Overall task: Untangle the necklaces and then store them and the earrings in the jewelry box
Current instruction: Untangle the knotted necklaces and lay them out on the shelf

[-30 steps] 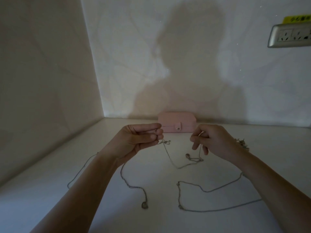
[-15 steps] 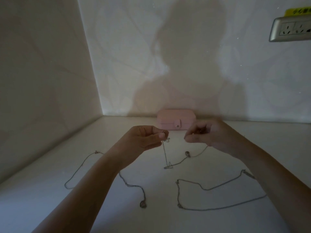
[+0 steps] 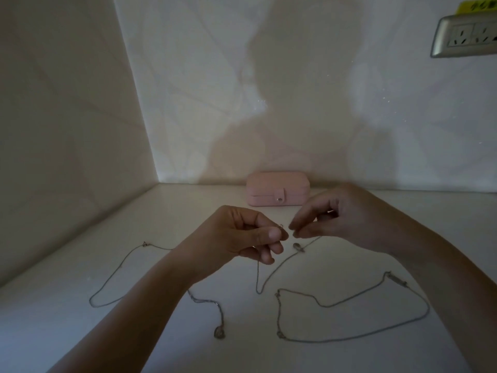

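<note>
The left chain lies on the table, out to the left of the left hand. It passes under that forearm and ends in a pendant below the wrist, nearer the person.

The left hand is raised off the table with its fingers curled. Thumb and forefinger pinch a small ring at one end of the middle chain. From that pinch the chain drops to the table, bends, and runs up to the right past a small charm just below the gap between the hands.

The box, pink and closed with its strap snapped, stands beyond the hands against the wall, above that gap.

The right hand is also raised and curled, its thumb and forefinger tips close together just right of the left hand's pinch. The middle chain reaches the underside of this hand, but I cannot tell whether the fingers grip it.

The right chain lies in a wide loop on the table below the right hand, apart from the middle chain. A socket sits on the wall high above that hand, to the right.
</note>
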Available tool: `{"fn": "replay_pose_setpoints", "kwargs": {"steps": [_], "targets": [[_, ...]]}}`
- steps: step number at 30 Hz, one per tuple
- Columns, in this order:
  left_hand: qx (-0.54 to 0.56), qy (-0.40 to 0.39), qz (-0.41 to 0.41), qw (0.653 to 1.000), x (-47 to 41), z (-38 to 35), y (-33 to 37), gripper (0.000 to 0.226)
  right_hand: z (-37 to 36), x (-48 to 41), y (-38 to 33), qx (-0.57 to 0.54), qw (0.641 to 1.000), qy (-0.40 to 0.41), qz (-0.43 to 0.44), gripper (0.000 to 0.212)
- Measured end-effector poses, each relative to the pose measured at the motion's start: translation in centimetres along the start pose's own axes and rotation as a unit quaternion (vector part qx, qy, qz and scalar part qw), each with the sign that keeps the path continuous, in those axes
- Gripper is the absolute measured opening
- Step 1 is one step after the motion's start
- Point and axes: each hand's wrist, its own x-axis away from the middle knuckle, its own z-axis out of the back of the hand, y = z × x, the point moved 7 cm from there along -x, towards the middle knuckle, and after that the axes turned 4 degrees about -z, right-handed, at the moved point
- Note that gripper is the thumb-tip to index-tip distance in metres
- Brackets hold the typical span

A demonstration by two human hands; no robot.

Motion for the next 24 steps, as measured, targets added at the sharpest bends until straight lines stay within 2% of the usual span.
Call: {"fn": "replay_pose_setpoints", "kwargs": {"steps": [3,6,13,20,24], "targets": [[-0.001,-0.005,0.002,1.000,0.1,-0.2,-0.1,0.013,0.3,0.3,-1.0,0.023,0.999,0.025,0.024,0.011],[0.003,-0.001,0.006,1.000,0.0,-0.2,-0.2,0.014,0.8,0.6,-1.5,-0.006,0.997,0.055,0.050,0.007],[0.002,0.009,0.002,1.000,-0.1,-0.2,-0.2,0.013,0.2,0.6,-2.2,-0.054,0.986,0.060,0.143,0.019],[-0.014,0.011,-0.002,1.000,0.0,-0.4,0.3,0.016,-0.3,0.3,-1.7,-0.022,0.989,0.065,0.130,0.011],[-0.039,0.062,0.000,0.997,-0.2,0.3,0.1,0.015,-0.4,0.3,-1.7,-0.022,0.989,0.071,0.128,0.009]]}}
